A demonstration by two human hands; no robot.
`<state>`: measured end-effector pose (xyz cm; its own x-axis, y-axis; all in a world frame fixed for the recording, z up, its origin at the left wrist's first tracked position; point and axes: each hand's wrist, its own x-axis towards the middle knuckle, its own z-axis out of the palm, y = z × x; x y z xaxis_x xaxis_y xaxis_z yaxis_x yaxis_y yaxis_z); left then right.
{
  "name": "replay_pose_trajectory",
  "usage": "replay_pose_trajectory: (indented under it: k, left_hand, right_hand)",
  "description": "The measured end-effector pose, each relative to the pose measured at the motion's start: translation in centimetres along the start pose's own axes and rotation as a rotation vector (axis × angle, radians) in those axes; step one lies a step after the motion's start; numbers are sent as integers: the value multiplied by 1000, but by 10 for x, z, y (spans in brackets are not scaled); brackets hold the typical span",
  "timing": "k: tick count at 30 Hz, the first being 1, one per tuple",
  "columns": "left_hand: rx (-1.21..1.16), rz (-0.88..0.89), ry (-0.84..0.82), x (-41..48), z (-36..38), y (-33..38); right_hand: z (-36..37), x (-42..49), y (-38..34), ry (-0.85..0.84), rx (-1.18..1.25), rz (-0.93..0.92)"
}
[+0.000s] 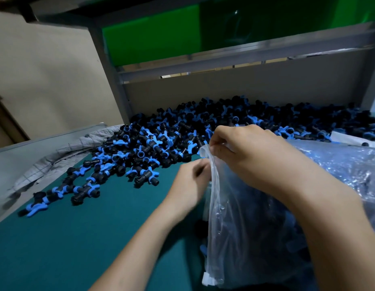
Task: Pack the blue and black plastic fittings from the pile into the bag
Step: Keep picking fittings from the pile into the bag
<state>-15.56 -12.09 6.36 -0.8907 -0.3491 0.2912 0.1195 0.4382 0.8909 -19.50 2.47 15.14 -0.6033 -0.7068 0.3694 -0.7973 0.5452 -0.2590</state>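
Note:
A big pile of blue and black plastic fittings (182,133) spreads across the far half of the green table mat (88,238), with a loose row trailing toward the left front. A clear plastic bag (241,227) hangs at the right front, dark fittings showing through it. My right hand (249,156) pinches the bag's top edge near its white zip strip. My left hand (190,183) is just below and left of it, fingers curled at the same edge; it is blurred. The bag's inside is partly hidden by my right forearm.
A crumpled grey cloth (63,152) lies along the mat's left edge. More clear plastic bags (350,164) lie at the right. A grey metal shelf frame (203,66) with a green panel stands over the pile's far side.

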Motion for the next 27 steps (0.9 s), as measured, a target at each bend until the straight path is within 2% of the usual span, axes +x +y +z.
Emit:
replay_pose_trajectory:
  k: [3,5,6,8,11,18,23,27]
  left_hand:
    - [425,21,274,-12,-36,-61]
    - [721,-105,401,-22,-57,-94]
    - [769,-183,441,-24,-64,-105]
    - [795,-300,474,-19,-71,-117]
    - [974,-353,405,-8,-68,-118]
    - [1043,-353,450,4,-70,-117]
    - [1091,-360,412,2,-69,-115]
    - [1061,-360,476,-5,-65,-111]
  right_hand:
    - [0,0,1,-15,18,9]
    - [1,0,1,-23,23,15]
    - [1,0,1,-24,23,16]
    - [1,0,1,-32,16,19]
    - [1,0,1,-47,12,19]
    - [3,0,0,-60,5,18]
    - [3,-1,1,-64,16,18]
    - [3,0,2,-58,7,18]
